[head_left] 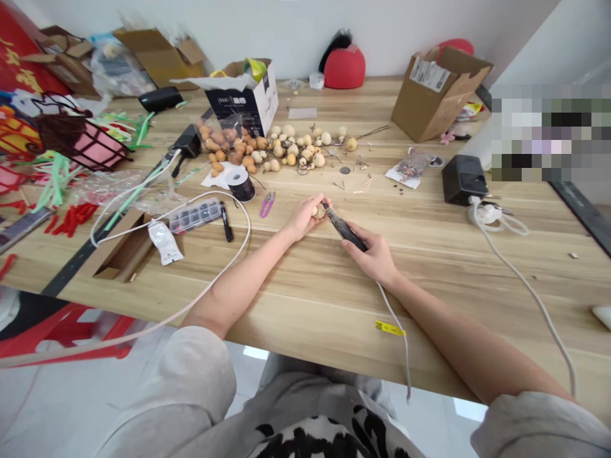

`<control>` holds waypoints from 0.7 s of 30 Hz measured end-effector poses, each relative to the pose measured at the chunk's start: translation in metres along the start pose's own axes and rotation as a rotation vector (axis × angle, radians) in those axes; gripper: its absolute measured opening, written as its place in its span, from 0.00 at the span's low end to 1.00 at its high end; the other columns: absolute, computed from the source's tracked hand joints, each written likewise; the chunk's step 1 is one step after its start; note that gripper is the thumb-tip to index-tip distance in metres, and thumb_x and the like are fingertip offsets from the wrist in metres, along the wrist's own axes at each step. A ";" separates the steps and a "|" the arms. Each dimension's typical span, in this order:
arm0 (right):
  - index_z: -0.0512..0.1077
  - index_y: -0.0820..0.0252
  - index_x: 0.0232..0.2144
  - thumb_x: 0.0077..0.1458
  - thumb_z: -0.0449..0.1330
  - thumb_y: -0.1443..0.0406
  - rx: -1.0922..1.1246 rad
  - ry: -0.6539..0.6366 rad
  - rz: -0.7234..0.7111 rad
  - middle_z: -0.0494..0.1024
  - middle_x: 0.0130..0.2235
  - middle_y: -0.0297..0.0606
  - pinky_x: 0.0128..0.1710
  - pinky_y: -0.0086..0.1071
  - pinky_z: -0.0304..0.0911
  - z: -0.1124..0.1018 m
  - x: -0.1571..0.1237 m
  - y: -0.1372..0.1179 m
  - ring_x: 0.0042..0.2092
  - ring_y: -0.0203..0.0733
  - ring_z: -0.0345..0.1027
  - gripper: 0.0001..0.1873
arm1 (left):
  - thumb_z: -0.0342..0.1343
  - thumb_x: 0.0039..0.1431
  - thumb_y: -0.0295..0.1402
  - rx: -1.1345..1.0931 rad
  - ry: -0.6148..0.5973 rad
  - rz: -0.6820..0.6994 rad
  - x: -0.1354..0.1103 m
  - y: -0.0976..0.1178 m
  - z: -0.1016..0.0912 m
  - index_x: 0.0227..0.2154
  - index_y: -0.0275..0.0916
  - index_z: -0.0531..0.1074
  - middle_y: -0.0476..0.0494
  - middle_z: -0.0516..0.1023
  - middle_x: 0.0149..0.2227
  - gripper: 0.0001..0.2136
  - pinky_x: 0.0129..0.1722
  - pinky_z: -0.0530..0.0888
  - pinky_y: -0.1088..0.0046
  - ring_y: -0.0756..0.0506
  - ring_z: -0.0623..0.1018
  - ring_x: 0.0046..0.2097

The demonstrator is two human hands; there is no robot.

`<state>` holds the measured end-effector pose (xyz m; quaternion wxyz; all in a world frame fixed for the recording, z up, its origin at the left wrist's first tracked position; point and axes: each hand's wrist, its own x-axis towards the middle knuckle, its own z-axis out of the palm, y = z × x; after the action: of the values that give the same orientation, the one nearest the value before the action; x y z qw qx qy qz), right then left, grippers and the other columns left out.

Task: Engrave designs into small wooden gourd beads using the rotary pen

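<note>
Grasping small gourd [320, 212] in left grip [303, 218], black tool [347, 233] in right grip [377, 256], wooden table [477, 273], white wall [286, 35]

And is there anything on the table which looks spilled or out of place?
Mostly untidy: small bits lie scattered on the tabletop, right of the pale gourd-like pieces, perhaps uncollected debris, and red strips spread loosely at the left. I see no clear damage.

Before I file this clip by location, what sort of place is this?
Probably a craft workshop: the right hand holds a corded tool near a pale gourd-like piece in the left hand, similar pieces lie beyond, and a dark spool stands nearby.
</note>
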<state>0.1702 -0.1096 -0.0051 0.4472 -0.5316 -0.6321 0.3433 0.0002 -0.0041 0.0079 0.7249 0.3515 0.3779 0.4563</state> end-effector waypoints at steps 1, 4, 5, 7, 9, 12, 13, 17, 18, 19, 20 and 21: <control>0.75 0.61 0.56 0.53 0.60 0.59 0.005 -0.003 0.006 0.83 0.48 0.42 0.53 0.49 0.71 0.000 0.000 0.000 0.53 0.57 0.76 0.29 | 0.51 0.67 0.33 -0.005 0.006 -0.002 0.000 0.000 0.000 0.28 0.33 0.73 0.48 0.77 0.29 0.13 0.38 0.73 0.76 0.53 0.78 0.32; 0.75 0.63 0.56 0.53 0.60 0.59 0.012 0.006 0.021 0.83 0.47 0.44 0.50 0.48 0.73 0.000 0.000 -0.001 0.51 0.58 0.77 0.29 | 0.51 0.67 0.32 -0.020 0.023 -0.015 0.000 0.001 0.002 0.27 0.33 0.73 0.48 0.78 0.28 0.13 0.37 0.74 0.76 0.53 0.78 0.32; 0.75 0.64 0.56 0.52 0.60 0.59 0.011 0.011 0.027 0.83 0.46 0.44 0.49 0.48 0.73 0.000 0.000 -0.001 0.51 0.58 0.77 0.30 | 0.52 0.67 0.32 -0.026 0.032 -0.022 0.000 0.001 0.002 0.27 0.33 0.73 0.48 0.78 0.28 0.13 0.37 0.74 0.76 0.53 0.78 0.32; 0.75 0.65 0.56 0.52 0.60 0.58 0.008 0.020 0.041 0.83 0.45 0.45 0.48 0.48 0.73 0.000 -0.001 -0.001 0.50 0.58 0.77 0.30 | 0.52 0.67 0.32 -0.036 0.052 -0.033 0.000 0.001 0.003 0.28 0.33 0.73 0.48 0.78 0.28 0.13 0.36 0.75 0.76 0.53 0.78 0.31; 0.75 0.64 0.56 0.52 0.60 0.58 0.006 0.024 0.047 0.83 0.45 0.45 0.47 0.47 0.73 0.000 -0.001 0.000 0.50 0.57 0.77 0.30 | 0.51 0.68 0.31 -0.039 0.060 -0.037 0.000 0.002 0.004 0.28 0.32 0.74 0.47 0.78 0.28 0.13 0.36 0.75 0.76 0.53 0.78 0.31; 0.75 0.63 0.56 0.52 0.60 0.59 0.010 0.025 0.047 0.83 0.44 0.44 0.47 0.46 0.74 0.001 -0.001 0.000 0.49 0.56 0.77 0.30 | 0.49 0.69 0.30 -0.033 0.057 -0.032 -0.001 0.002 0.004 0.28 0.32 0.74 0.48 0.77 0.28 0.14 0.36 0.75 0.76 0.54 0.77 0.31; 0.75 0.63 0.56 0.52 0.60 0.59 0.011 0.025 0.047 0.83 0.44 0.44 0.47 0.46 0.74 0.001 -0.001 -0.001 0.49 0.56 0.77 0.30 | 0.48 0.69 0.30 -0.027 0.054 -0.031 -0.001 0.002 0.004 0.28 0.32 0.74 0.48 0.77 0.28 0.15 0.36 0.75 0.76 0.54 0.77 0.30; 0.75 0.64 0.56 0.52 0.60 0.58 0.009 0.022 0.047 0.83 0.42 0.43 0.46 0.44 0.74 0.001 -0.001 -0.001 0.48 0.55 0.78 0.30 | 0.49 0.69 0.32 -0.003 0.040 -0.025 -0.002 0.002 0.004 0.28 0.33 0.73 0.48 0.77 0.27 0.15 0.35 0.74 0.77 0.54 0.77 0.30; 0.75 0.64 0.56 0.52 0.60 0.58 0.008 0.022 0.046 0.83 0.42 0.43 0.46 0.44 0.74 0.001 -0.001 -0.002 0.48 0.55 0.78 0.30 | 0.49 0.69 0.33 0.000 0.037 -0.024 -0.002 0.001 0.004 0.28 0.33 0.73 0.48 0.77 0.27 0.15 0.35 0.74 0.78 0.54 0.76 0.30; 0.75 0.64 0.56 0.52 0.60 0.58 0.006 0.022 0.044 0.83 0.43 0.43 0.46 0.44 0.74 0.001 -0.001 -0.002 0.48 0.55 0.78 0.29 | 0.51 0.68 0.34 0.003 0.034 -0.021 -0.002 0.001 0.003 0.28 0.33 0.73 0.48 0.77 0.28 0.14 0.34 0.74 0.78 0.54 0.77 0.30; 0.75 0.64 0.56 0.52 0.60 0.58 0.003 0.023 0.044 0.83 0.43 0.43 0.46 0.44 0.74 0.001 -0.002 -0.002 0.48 0.55 0.78 0.30 | 0.52 0.67 0.35 0.007 0.031 -0.018 -0.002 0.001 0.003 0.29 0.33 0.73 0.48 0.77 0.28 0.14 0.34 0.74 0.78 0.54 0.77 0.30; 0.75 0.63 0.56 0.53 0.60 0.58 0.000 0.023 0.043 0.83 0.43 0.43 0.46 0.44 0.74 0.001 -0.002 -0.002 0.48 0.55 0.78 0.30 | 0.54 0.67 0.37 0.011 0.027 -0.014 -0.002 0.001 0.003 0.29 0.33 0.73 0.49 0.77 0.28 0.13 0.34 0.74 0.78 0.54 0.77 0.31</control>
<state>0.1690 -0.1116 -0.0038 0.4470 -0.5488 -0.6155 0.3467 0.0021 -0.0059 0.0102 0.7209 0.3466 0.3928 0.4538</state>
